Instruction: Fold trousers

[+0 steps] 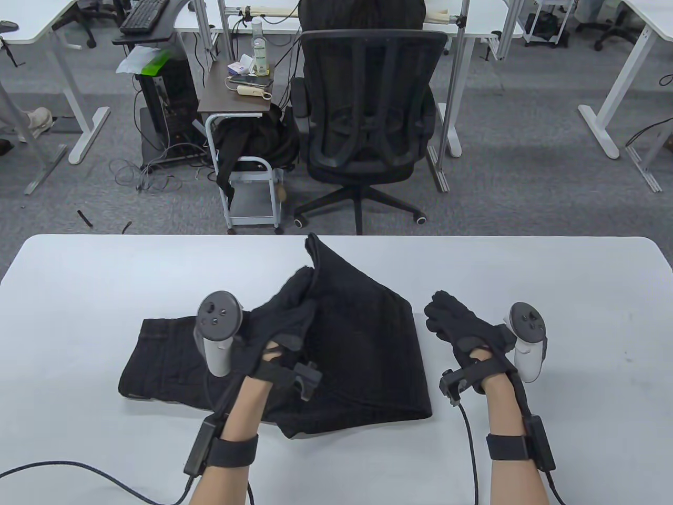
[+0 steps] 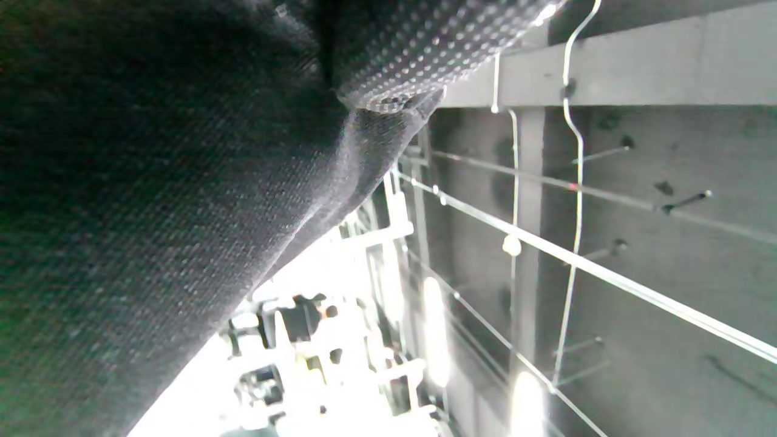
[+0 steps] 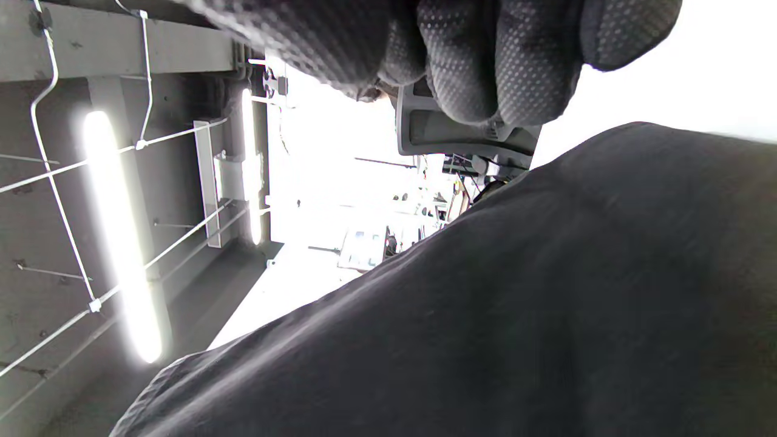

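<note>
The left hand (image 1: 281,321), at the lower middle of the table view, gripped a raised fold of the trousers (image 1: 363,357) and held it up off the table (image 1: 79,294); in the left wrist view a dotted glove fingertip (image 2: 419,54) pressed against dark twill cloth at the top of the frame. The right hand (image 1: 462,329), toward the lower right of the table view, held nothing: it rested just beside the right edge of the cloth, and in the right wrist view its fingers (image 3: 485,67) curled loosely at the top of the frame, above the dark fabric.

The trousers lay at the lower centre of the table, already doubled into a compact, roughly rectangular bundle, with a flatter part extending toward the lower left. One flap rose to a peak near the table's far edge. By that showing, the fold seemed well along but unfinished: the lifted flap was not yet laid down and smoothed.

No brand, label or readable writing showed on the trousers, the gloves or the trackers (image 1: 218,329). Small items on the side cart (image 1: 236,97) at the upper left were too small to read.
</note>
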### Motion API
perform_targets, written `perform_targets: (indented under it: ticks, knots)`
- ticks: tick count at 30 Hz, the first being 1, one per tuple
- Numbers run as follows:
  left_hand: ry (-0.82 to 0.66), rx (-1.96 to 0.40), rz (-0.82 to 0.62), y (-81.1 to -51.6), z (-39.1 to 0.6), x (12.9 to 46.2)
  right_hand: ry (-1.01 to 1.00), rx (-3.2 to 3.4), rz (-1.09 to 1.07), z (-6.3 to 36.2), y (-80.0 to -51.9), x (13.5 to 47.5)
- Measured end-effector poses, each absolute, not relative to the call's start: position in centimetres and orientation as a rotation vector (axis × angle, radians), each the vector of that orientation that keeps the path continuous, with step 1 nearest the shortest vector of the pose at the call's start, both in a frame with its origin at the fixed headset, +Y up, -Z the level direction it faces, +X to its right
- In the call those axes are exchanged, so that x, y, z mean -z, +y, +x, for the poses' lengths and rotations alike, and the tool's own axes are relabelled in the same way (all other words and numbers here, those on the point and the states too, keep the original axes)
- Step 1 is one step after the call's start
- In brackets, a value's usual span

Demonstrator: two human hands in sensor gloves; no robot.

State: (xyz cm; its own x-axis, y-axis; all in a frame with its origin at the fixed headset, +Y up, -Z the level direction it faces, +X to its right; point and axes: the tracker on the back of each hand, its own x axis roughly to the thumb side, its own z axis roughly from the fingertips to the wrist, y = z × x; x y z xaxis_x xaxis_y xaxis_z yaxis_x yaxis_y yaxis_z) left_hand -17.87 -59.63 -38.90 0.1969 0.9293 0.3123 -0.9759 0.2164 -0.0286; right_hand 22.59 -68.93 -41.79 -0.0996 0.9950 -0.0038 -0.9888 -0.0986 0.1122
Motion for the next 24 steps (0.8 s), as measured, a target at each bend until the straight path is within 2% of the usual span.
perform_targets:
  ticks: [2,5,10,12,17,24]
  knots:
    - [-0.216,-1.286,0.258,-58.6,-20.3,38.7,0.120,-1.679,0.097,22.3,-69.0,41.9]
    - [-0.100,-1.149,0.271,-57.7,-24.2,38.6,0.143,-1.679,0.106,22.1,-69.1,42.0]
    - [0.089,-1.030,0.242,-58.4,-30.5,39.4,0.168,-1.698,0.102,21.7,-69.6,42.2]
    - [0.177,-0.971,0.200,-59.7,-32.5,40.0,0.180,-1.702,0.100,21.6,-69.8,42.2]
    - [0.391,-0.786,0.094,-64.9,-36.9,41.6,0.214,-1.732,0.108,21.3,-70.1,42.3]
    - [0.493,-0.555,0.053,-69.2,-39.0,42.3,0.242,-1.752,0.085,21.5,-70.9,42.7]
